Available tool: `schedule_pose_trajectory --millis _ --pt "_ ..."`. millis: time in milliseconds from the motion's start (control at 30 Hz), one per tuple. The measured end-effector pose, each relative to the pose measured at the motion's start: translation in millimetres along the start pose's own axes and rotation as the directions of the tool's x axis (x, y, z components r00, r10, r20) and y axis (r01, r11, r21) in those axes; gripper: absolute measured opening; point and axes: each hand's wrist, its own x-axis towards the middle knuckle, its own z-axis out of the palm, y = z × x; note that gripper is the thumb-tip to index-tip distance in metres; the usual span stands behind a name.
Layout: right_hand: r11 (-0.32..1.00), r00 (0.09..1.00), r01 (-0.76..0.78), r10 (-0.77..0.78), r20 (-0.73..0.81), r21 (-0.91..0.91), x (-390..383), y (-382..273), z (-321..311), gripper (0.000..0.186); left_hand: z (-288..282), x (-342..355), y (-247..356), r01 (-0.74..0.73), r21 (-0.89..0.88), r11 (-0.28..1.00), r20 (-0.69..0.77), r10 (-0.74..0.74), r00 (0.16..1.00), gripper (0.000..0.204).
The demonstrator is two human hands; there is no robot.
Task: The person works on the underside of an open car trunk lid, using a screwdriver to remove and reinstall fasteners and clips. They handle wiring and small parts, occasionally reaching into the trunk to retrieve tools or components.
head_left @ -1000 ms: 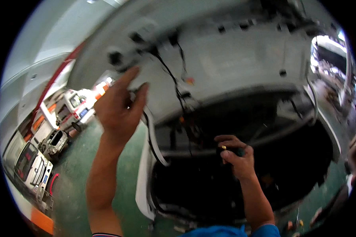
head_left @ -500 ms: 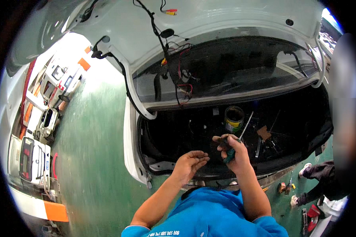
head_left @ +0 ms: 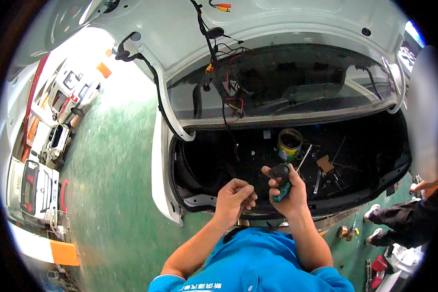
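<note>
My right hand (head_left: 287, 190) is closed around a dark rounded part (head_left: 279, 171) and a green tool or handle (head_left: 282, 192), over the open black trunk (head_left: 204, 160) of a white car. My left hand (head_left: 236, 199) is just left of it, fingers curled and pinched together; what they hold, if anything, is hidden. Beyond my hands a can (head_left: 290, 144) stands in the trunk beside metal strips and a brown cardboard piece (head_left: 325, 163). Above, dark wires (head_left: 219, 73) with red and yellow connectors hang from the raised lid (head_left: 297, 14).
At the right, a person's dark-trousered legs (head_left: 399, 214) and a hand (head_left: 418, 187) are close by the car, near tools (head_left: 348, 232) and red-and-white parts (head_left: 382, 263) on the green floor (head_left: 107, 194). White vehicles (head_left: 36, 187) line the left side. The lid's hinge arm (head_left: 177, 126) is left of the trunk opening.
My left hand has come down from the raised lid to beside my right hand above the trunk, its fingers now curled. The view has tilted downward, and my right hand still grips the tool.
</note>
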Motion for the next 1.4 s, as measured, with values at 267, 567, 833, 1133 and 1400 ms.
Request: schedule_pose_trajectory --millis 267,567,833,1133,1400 --pt "0.939 0.948 0.099 -0.19 -0.254 -0.331 21.4 4.0 -68.8 0.022 -12.1 1.3 -20.3 0.039 0.02 0.999 0.002 -0.039 0.999 0.012" --pt "0.874 0.772 -0.034 -0.285 -0.568 -0.485 51.2 -16.4 -228.3 0.012 -46.7 -14.4 -62.4 0.185 -0.043 0.982 -0.104 -0.189 0.976 0.02" --pt "0.975 0.807 0.054 -0.171 -0.565 -0.217 72.4 -51.8 -216.1 0.01 -61.8 -27.2 -71.6 0.18 -0.109 0.978 -0.155 -0.195 0.968 0.028" --pt "0.987 0.994 -0.051 0.065 -0.092 0.151 36.4 -9.3 -108.5 0.021 -25.2 -19.0 -39.7 -0.119 0.149 0.982 -0.125 0.138 0.983 0.019" --pt "0.988 0.98 -0.141 0.149 0.134 -0.071 10.8 19.3 -72.9 0.031 12.4 -20.9 -7.4 -0.247 0.44 0.863 0.047 0.253 0.966 0.012"
